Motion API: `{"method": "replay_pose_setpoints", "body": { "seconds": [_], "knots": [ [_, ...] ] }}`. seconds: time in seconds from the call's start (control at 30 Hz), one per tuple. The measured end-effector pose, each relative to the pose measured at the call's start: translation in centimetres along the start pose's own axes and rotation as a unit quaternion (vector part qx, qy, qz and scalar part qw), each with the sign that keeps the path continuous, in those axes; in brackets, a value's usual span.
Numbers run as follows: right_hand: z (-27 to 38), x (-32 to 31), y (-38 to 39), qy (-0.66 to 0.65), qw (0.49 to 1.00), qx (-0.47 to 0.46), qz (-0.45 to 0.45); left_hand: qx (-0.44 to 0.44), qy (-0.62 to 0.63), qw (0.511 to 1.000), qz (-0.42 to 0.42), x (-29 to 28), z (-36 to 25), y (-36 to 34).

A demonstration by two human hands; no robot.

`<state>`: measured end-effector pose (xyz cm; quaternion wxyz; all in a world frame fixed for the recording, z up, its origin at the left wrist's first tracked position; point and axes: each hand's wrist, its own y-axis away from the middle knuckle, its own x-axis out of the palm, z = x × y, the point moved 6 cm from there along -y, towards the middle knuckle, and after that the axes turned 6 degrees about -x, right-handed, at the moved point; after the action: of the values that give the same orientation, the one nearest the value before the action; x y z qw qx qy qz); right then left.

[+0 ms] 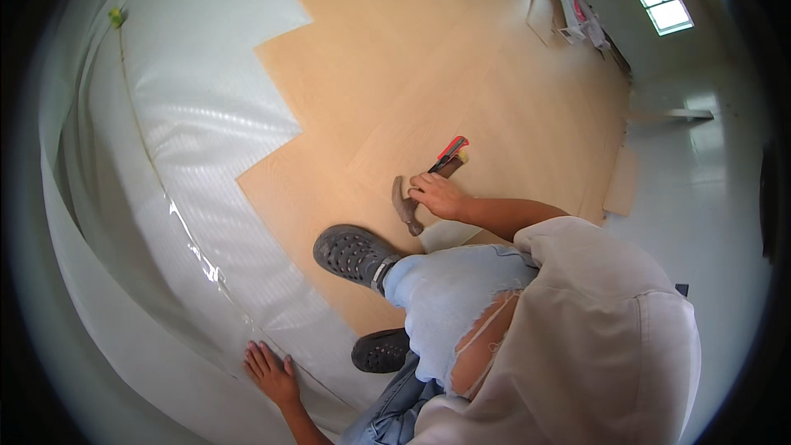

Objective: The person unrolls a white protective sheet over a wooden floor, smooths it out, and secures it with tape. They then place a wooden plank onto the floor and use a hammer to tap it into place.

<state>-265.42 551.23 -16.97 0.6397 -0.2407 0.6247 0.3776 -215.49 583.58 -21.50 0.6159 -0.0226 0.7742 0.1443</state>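
My left hand (273,376) lies flat with fingers spread on the silvery underlay sheet (206,166), beside a taped seam. My right hand (441,196) is over the wood-look floor, its fingers curled at the neck of a claw hammer (404,208). The hammer's metal head shows beyond my fingertips, and its brown handle runs back past the hand. A red and black utility knife (451,152) is right alongside the handle, its lower end close to my fingers. Whether those fingers touch the knife too, I cannot tell.
Light wood-look flooring (395,74) ends in a stepped edge against the underlay. My dark clogs (350,255) stand on the planks. A loose pale sheet (78,247) curls up at the left. Packaging (573,12) and offcuts lie by the far right wall.
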Motion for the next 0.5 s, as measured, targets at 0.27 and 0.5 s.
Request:
{"method": "replay_pose_setpoints", "body": {
  "seconds": [0.27,0.5],
  "knots": [
    [0.5,-0.8,5.5,-0.075,0.986,0.127,-0.080,-0.047,-0.007,0.996,0.069,-0.2,0.5,-1.3],
    [3.6,-0.9,7.7,-0.617,0.667,0.387,-0.159,-0.092,-0.273,0.922,0.259,-1.2,0.4,-7.0]
  ]
}}
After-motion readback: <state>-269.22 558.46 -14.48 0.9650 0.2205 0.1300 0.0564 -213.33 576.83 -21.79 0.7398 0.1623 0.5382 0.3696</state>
